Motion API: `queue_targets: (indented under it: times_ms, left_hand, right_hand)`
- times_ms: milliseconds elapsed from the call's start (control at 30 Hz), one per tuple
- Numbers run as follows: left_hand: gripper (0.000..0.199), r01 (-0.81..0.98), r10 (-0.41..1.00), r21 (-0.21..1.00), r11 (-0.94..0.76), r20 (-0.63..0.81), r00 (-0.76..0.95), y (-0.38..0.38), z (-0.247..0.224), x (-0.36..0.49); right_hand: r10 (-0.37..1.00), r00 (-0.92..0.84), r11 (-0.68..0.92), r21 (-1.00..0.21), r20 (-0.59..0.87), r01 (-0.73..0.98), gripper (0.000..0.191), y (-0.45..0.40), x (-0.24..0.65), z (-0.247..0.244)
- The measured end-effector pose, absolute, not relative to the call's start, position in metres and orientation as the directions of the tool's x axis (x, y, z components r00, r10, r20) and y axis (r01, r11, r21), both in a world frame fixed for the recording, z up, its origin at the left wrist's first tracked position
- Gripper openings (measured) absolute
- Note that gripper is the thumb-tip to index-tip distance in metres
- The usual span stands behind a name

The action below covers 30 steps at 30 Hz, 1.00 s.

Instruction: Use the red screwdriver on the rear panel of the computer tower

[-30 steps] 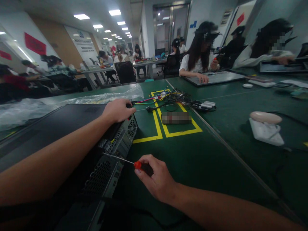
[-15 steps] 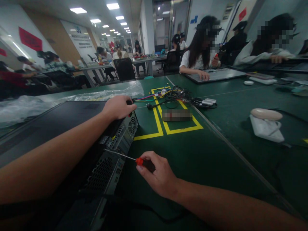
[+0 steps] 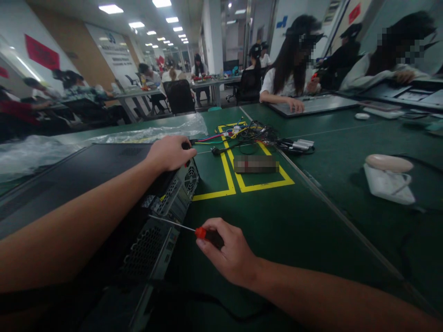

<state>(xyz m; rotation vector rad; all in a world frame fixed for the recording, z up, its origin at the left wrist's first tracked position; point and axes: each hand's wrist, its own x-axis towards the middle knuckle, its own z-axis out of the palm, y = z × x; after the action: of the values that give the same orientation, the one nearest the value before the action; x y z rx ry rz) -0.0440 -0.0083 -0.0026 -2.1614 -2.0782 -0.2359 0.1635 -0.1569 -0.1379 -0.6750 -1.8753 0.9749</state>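
A black desktop computer case (image 3: 114, 159) lies on its side at the left, its rear panel with a round fan grille (image 3: 190, 179) and vents facing right. My left hand (image 3: 169, 152) is closed at the upper rear edge of the case. Between its thumb and fingers shows a dark rounded piece, with a bit of red below; what it is I cannot make out. In my right hand (image 3: 230, 253) is a screwdriver (image 3: 200, 233) with a red collar and dark handle. Its long thin shaft points left, the tip at the rear panel; whether it sits in a screw I cannot tell.
A heap of cables (image 3: 258, 133) lies beyond the case on the green table (image 3: 277, 226), near yellow tape marks (image 3: 230, 180) and a blurred-out box (image 3: 256, 164). Clear plastic wrap (image 3: 155, 131) lies behind. A white device (image 3: 389, 182) stands right. Opposite, a co-worker (image 3: 287, 74) handles a flat panel (image 3: 318, 107).
The view has shifted very slightly. Both my hands and the screwdriver stay almost where they were. At the far right, a co-worker's panel is raised and shows its inner side.
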Motion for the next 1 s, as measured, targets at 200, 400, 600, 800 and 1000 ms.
queue_targets:
  times_ms: [200, 400, 600, 800, 1000]
  left_hand:
    - [0.053, 0.999, 0.980, 0.011, -0.035, 0.194, 0.033, -0.0098, -0.0014, -0.0430]
    - [0.053, 0.999, 0.983, 0.006, -0.033, 0.180, 0.032, -0.0083, -0.0024, -0.0448]
    - [0.053, 0.999, 0.990, 0.006, -0.038, 0.134, 0.037, -0.0091, -0.0004, -0.0441]
    - [0.054, 0.997, 0.991, 0.028, -0.066, 0.118, 0.063, -0.0083, -0.0021, -0.0474]
    - [0.053, 0.998, 0.991, 0.032, -0.063, 0.118, 0.059, -0.0085, -0.0011, -0.0452]
  right_hand:
    - [0.765, -0.455, 0.541, -0.839, 0.457, 0.067, 0.012, -0.1577, 0.1638, -0.1375]
    - [0.767, -0.477, 0.519, -0.852, 0.429, 0.067, 0.013, -0.1576, 0.1629, -0.1379]
    - [0.776, -0.472, 0.508, -0.858, 0.418, 0.073, 0.013, -0.1611, 0.1639, -0.1383]
    - [0.772, -0.479, 0.512, -0.855, 0.419, 0.078, 0.012, -0.1639, 0.1660, -0.1382]
    - [0.765, -0.472, 0.540, -0.836, 0.438, 0.099, 0.013, -0.1637, 0.1659, -0.1363]
